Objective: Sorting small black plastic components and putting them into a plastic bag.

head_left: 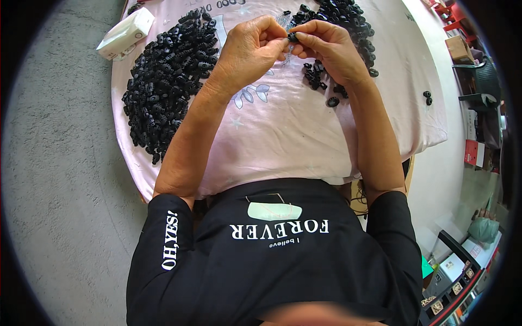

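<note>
Over the far part of the cloth-covered table, both my hands meet at a small black plastic part (293, 37). My left hand (251, 48) pinches its left side with curled fingers, and my right hand (330, 45) grips it between thumb and fingers. Its exact kind is too small to tell. To the left spreads a large heap of black slotted plastic parts (171, 76). Another heap of black parts (348, 19) lies beyond my right hand. Several loose black pieces (314, 75) sit below that hand. Something clear and crinkled (283, 20) shows behind my fingers, partly hidden.
The pale pink printed cloth (272, 146) covers the table up to my body. A white pack (126, 33) lies at its far left edge. Two black parts (428, 98) rest near the right edge. Boxes (474, 152) and a dark chair (484, 81) stand on the right.
</note>
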Tool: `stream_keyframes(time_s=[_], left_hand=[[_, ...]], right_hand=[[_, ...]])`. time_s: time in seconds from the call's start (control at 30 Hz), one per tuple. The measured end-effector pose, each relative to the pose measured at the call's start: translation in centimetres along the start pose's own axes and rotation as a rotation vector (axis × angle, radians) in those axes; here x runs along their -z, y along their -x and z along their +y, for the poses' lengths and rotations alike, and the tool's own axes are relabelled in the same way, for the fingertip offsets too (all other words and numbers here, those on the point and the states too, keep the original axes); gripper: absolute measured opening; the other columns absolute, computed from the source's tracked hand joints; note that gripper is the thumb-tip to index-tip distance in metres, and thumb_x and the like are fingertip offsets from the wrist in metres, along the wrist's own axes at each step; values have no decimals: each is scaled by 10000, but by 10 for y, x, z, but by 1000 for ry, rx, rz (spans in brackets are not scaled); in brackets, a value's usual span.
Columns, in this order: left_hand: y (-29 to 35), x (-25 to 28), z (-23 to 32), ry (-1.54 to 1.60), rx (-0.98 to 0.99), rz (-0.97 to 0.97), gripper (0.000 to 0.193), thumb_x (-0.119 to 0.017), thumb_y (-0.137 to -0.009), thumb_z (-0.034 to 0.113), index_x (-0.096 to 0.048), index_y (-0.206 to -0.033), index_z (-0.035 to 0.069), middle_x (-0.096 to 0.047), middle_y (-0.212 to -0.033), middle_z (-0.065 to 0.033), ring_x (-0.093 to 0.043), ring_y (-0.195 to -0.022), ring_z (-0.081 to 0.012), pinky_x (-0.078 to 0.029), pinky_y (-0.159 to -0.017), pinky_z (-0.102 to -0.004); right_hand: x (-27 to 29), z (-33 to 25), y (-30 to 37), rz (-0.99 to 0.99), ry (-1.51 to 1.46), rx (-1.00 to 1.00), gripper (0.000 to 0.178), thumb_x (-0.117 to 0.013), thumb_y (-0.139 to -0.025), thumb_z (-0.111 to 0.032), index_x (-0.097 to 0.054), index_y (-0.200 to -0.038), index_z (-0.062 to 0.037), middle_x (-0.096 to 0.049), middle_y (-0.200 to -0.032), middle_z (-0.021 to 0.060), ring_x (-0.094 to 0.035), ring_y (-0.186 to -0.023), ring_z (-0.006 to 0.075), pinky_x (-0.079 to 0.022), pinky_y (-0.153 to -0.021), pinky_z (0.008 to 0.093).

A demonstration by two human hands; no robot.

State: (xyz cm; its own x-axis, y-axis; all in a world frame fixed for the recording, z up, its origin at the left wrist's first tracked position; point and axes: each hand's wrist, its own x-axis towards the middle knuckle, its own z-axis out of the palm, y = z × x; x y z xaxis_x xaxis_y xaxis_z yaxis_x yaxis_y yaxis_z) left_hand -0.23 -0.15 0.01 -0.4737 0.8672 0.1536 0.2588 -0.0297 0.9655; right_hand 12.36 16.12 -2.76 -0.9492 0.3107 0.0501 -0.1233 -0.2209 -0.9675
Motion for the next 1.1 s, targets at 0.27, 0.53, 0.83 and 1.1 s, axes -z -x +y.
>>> stream_keyframes(time_s=[0.27, 0.53, 0.83, 1.1], left_hand=[[2, -1, 1, -83, 17, 11, 46, -647, -955, 17, -651, -969, -26, -702, -876, -71, -676, -756, -84, -578, -688, -209], [7, -5, 10, -191, 8, 88, 33, -652, -948, 11, -651, -952, -22, -703, -841, -62, -677, -746, -82, -575, -681, -209], [2, 4, 7, 5, -20, -5, 107, -661, -963, 52, -625, -1017, -33, -705, -884, -80, -695, -791, -107, -598, -744, -235], [1, 9, 3, 43, -94, -120, 235, -662, -950, 19, -593, -1169, -31, -690, -990, -75, -682, -883, -99, -594, -807, -242]], right_hand=[[-5, -3, 0, 14, 58, 51, 170, -662, -959, -68, -699, -1083, 42, -719, -901, 97, -700, -765, 123, -598, -743, 248], [-10, -8, 3, -7, 118, 113, 187, -632, -989, -108, -673, -1119, 20, -700, -890, 74, -672, -791, 115, -569, -759, 248], [-9, 5, -1, -6, -71, 88, 216, -623, -996, -118, -659, -1157, 22, -688, -938, 56, -646, -805, 95, -549, -745, 228], [0, 4, -2, -91, -241, 1, 179, -650, -976, -113, -673, -1112, 1, -685, -890, 47, -653, -756, 94, -550, -714, 213]])
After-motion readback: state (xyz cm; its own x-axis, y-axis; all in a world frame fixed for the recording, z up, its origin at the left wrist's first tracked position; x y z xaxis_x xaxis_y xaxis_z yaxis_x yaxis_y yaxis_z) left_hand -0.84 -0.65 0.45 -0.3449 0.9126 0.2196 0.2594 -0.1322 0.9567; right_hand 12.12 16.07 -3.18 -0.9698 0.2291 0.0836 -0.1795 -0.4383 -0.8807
